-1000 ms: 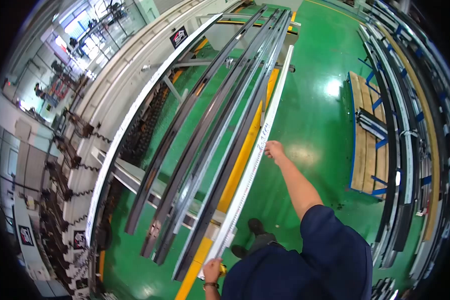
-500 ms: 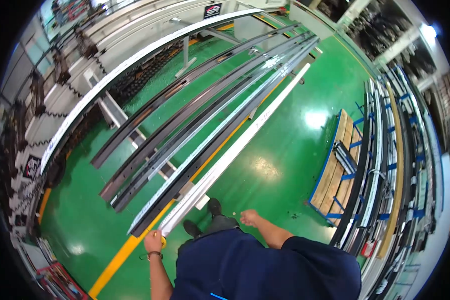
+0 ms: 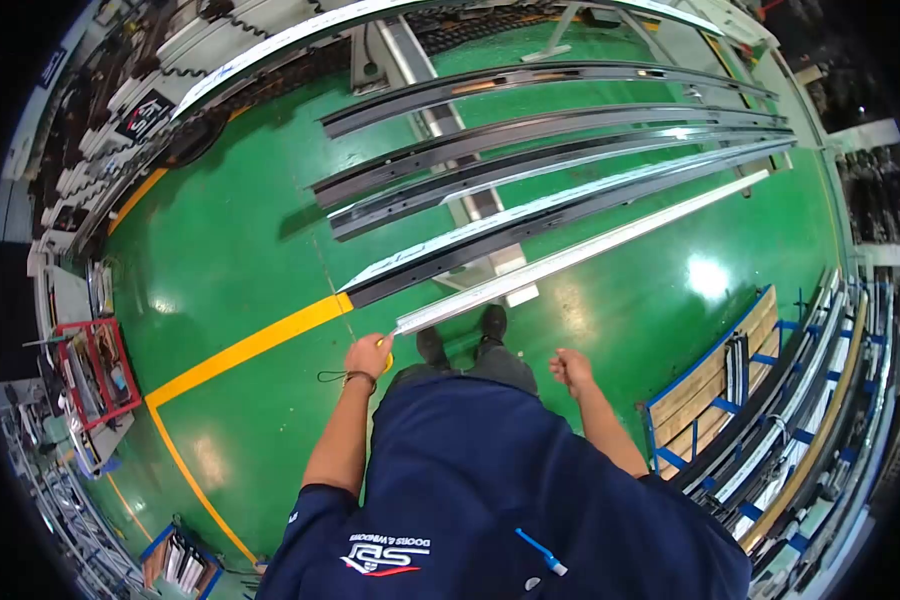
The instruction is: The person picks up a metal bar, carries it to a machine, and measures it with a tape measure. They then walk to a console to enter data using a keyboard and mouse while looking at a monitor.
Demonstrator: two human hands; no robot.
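My left hand [image 3: 368, 356] is closed around a yellow tape measure [image 3: 387, 362], partly hidden by the fingers, with a dark cord loop hanging at the wrist. It is at the near left end of a long white profile [image 3: 590, 249]. Empty and loosely curled, my right hand [image 3: 571, 371] hangs in front of my body, apart from the profile. Beyond the white profile lies a black profile with a pale strip [image 3: 490, 248]. Several more dark profiles [image 3: 540, 130] lie roughly parallel behind it on metal supports [image 3: 485, 203].
A blue-framed rack with wooden boards [image 3: 715, 365] stands at the right, beside many long profiles [image 3: 820, 400]. A red tool cart [image 3: 98, 375] is at the left. Yellow floor lines [image 3: 250, 345] cross the green floor. Machinery [image 3: 210, 65] runs along the back.
My view has turned to the left, so the profiles now lie more across it and the red cart shows fully. My left hand stays at the white profile's end with the tape measure.
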